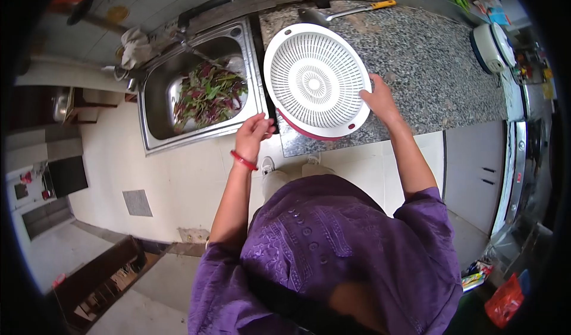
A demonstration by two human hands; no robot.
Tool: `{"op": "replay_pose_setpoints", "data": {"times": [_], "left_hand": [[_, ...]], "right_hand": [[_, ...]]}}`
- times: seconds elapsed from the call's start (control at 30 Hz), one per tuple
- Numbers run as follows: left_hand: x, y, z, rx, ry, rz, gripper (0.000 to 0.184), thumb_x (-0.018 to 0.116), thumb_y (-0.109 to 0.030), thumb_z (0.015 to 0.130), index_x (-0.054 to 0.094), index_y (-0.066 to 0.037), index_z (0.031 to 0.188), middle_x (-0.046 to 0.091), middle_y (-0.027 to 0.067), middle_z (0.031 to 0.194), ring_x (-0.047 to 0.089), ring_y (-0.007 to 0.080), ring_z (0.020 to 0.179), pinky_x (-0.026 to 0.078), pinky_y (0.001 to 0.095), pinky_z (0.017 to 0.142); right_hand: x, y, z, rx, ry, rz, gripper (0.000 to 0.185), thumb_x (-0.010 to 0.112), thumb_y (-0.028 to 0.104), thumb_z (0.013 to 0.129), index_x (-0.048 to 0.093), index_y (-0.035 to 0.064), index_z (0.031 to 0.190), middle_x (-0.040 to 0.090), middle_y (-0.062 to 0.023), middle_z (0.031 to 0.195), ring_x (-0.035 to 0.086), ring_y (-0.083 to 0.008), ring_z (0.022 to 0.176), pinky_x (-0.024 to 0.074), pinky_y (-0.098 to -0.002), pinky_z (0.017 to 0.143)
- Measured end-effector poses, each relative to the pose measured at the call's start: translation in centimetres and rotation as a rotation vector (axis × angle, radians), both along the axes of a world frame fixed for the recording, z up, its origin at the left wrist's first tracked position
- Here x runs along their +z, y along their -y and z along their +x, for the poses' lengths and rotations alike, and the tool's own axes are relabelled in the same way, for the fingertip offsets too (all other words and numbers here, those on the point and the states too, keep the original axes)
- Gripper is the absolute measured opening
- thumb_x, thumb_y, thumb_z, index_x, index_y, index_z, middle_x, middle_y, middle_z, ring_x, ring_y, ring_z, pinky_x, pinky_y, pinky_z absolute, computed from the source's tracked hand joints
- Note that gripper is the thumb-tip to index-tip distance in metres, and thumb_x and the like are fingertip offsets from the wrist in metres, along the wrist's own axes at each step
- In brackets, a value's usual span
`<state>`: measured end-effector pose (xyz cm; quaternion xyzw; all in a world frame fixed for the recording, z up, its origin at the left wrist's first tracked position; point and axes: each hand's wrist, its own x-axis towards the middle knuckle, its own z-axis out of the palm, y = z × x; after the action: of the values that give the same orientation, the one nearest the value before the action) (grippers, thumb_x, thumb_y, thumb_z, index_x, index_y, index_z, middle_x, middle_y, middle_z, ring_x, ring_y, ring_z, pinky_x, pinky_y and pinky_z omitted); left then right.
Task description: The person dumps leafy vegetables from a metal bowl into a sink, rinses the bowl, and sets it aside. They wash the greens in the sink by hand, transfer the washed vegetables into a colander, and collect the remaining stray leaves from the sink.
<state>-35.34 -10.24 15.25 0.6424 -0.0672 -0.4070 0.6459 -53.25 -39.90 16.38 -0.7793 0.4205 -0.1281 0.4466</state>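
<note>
A white slotted colander [314,84] rests on the granite counter beside the sink, with the edge of a red basin [309,134] showing under its near rim. My right hand [382,100] grips the colander's right rim, thumb on top and fingers along the outside. Between the sink's front corner and the colander is my left hand [254,134], its fingers loosely bent and nothing visible in them. It wears a red bangle [244,160] and appears apart from the colander. Leafy green and purple vegetables [209,92] lie in the steel sink [156,100].
A spatula with a yellow handle [372,5] lies at the back of the granite counter [428,67]. A white, rounded appliance [493,46] stands at the counter's right end. A cloth [137,46] hangs behind the sink, near the tap. Grey cabinet doors [470,174] are below the counter.
</note>
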Motion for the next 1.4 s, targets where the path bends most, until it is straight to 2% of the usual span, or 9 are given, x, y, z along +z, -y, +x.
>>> {"op": "replay_pose_setpoints", "data": {"times": [0.27,0.47,0.67,0.87,1.03,1.07,1.13,1.27,1.4], "left_hand": [[1.1,2.8,-0.7,0.046,-0.085,-0.121,0.049,0.055,-0.01,0.086,0.032,0.003,0.126,0.058,0.011,0.092,0.06,0.0166,0.075,0.052,0.026,0.064],[1.0,1.6,-1.0,0.063,-0.072,-0.11,0.057,0.056,-0.012,0.085,0.027,-0.001,0.132,0.056,0.0111,0.1,0.059,0.0155,0.079,0.05,0.0263,0.066],[8.1,-2.7,-0.6,-0.006,1.457,0.242,0.069,0.073,-0.014,0.061,0.043,-0.009,0.123,0.031,0.021,0.132,0.033,0.0365,0.122,0.029,0.0491,0.098],[10.3,-9.1,4.7,-0.131,1.643,0.197,0.02,0.07,-0.017,0.061,0.057,-0.013,0.075,0.058,0.002,0.09,0.05,0.0264,0.104,0.018,0.0557,0.1],[10.2,-14.4,11.4,0.112,1.052,0.103,0.028,0.076,-0.02,0.064,0.06,-0.004,0.08,0.06,0.004,0.08,0.055,0.0208,0.089,0.036,0.0327,0.091],[10.2,-14.9,12.0,0.24,0.508,-0.021,0.029,0.072,-0.019,0.072,0.062,-0.002,0.092,0.063,0.0033,0.088,0.056,0.0153,0.089,0.04,0.0269,0.085],[9.6,-16.2,15.1,0.449,0.219,-0.31,0.027,0.068,-0.016,0.077,0.06,-0.001,0.098,0.063,0.0035,0.092,0.057,0.0105,0.08,0.045,0.0256,0.074],[9.5,-19.3,20.4,0.536,-0.061,-0.598,0.03,0.055,-0.022,0.088,0.055,0.002,0.107,0.061,0.0074,0.103,0.055,0.0147,0.095,0.039,0.0282,0.088],[11.3,-21.6,25.0,0.508,-0.115,-0.78,0.039,0.044,-0.029,0.093,0.051,0.004,0.113,0.059,0.0096,0.11,0.055,0.0173,0.1,0.04,0.031,0.091]], "right_hand": [[2.9,-0.7,4.0,0.106,-0.293,-0.486,0.031,0.059,0.009,0.067,0.052,-0.0031,0.095,0.056,-0.0237,0.094,0.055,-0.0388,0.088,0.0434,-0.0424,0.081],[6.9,0.1,5.0,0.168,-0.1,-0.311,0.033,0.051,0.011,0.075,0.049,-0.0041,0.104,0.058,-0.0252,0.097,0.058,-0.035,0.09,0.0437,-0.0382,0.08],[13.3,-3.9,7.9,0.242,0.051,-0.055,0.034,0.049,0.007,0.074,0.049,-0.0044,0.106,0.06,-0.0169,0.091,0.058,-0.0233,0.083,0.0443,-0.0333,0.077],[12.6,-7.5,15.5,0.434,0.184,0.359,0.028,0.052,0.01,0.082,0.051,-0.0033,0.106,0.06,-0.0084,0.092,0.057,-0.0136,0.081,0.0445,-0.0256,0.073],[12.1,-14.3,22.2,0.356,0.379,0.572,0.026,0.046,0.031,0.092,0.053,0.0069,0.099,0.052,-0.0004,0.066,0.051,-0.0073,0.05,0.0413,-0.0181,0.042],[10.2,-15.5,23.5,0.392,0.371,0.544,0.027,0.047,0.031,0.091,0.053,0.0056,0.099,0.052,-0.0006,0.068,0.052,-0.0071,0.052,0.0419,-0.018,0.043],[6.9,-18.4,25.8,0.375,0.258,0.533,0.026,0.051,0.03,0.09,0.054,0.0069,0.1,0.054,-0.0002,0.071,0.053,-0.0076,0.058,0.0434,-0.02,0.045],[0.9,-22.8,29.6,0.373,0.186,0.328,0.038,0.05,0.038,0.089,0.048,0.0096,0.114,0.056,-0.0009,0.095,0.054,-0.0111,0.086,0.0463,-0.025,0.062],[3.1,-26.6,31.9,0.376,0.407,0.86,0.048,0.036,0.043,0.093,0.032,0.0149,0.132,0.046,0.0012,0.123,0.048,-0.0139,0.106,0.0415,-0.0303,0.08]]}}
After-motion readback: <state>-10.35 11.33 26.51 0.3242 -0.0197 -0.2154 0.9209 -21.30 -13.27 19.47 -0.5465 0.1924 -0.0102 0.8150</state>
